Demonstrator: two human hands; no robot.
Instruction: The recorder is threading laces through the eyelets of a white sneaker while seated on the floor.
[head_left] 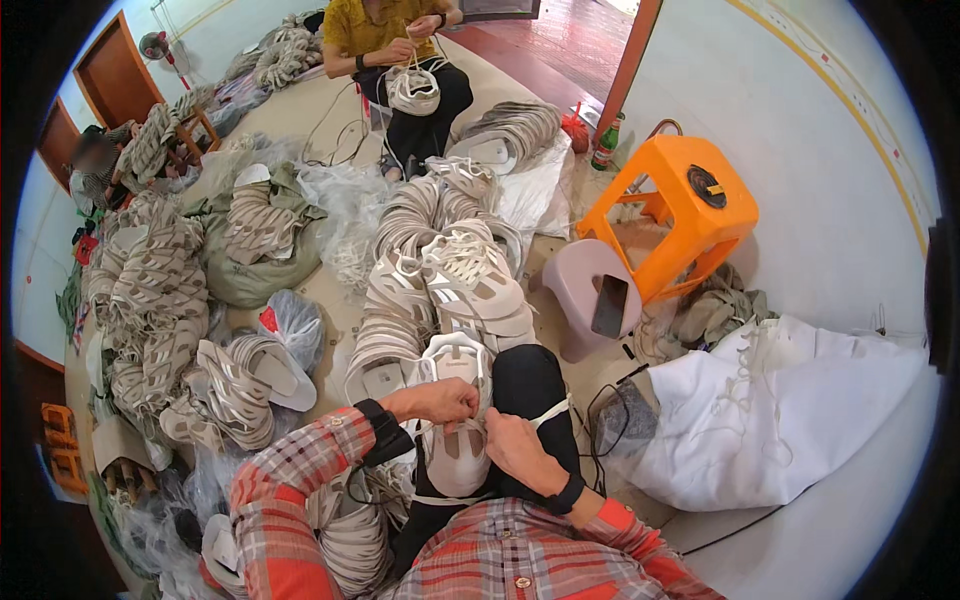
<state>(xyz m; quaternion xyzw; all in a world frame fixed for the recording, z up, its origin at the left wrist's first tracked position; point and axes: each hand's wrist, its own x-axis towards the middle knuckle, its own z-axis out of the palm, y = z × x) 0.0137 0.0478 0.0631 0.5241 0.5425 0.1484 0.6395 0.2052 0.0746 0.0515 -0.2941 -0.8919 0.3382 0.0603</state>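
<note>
The left hand (440,402) is closed, its fingers pinching the upper edge of a white-and-beige moulded shoe upper (456,440) that lies on the person's black-trousered lap. The right hand (515,447), fingers curled, presses the upper's right side and grips a flat white lace (552,411). More uppers are piled on the floor (330,290) ahead.

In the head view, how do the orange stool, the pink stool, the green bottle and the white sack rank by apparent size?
Largest to smallest:
1. white sack, though it lies nearer the camera, which may exaggerate it
2. orange stool
3. pink stool
4. green bottle, farthest away, so its true size is less sure
</note>
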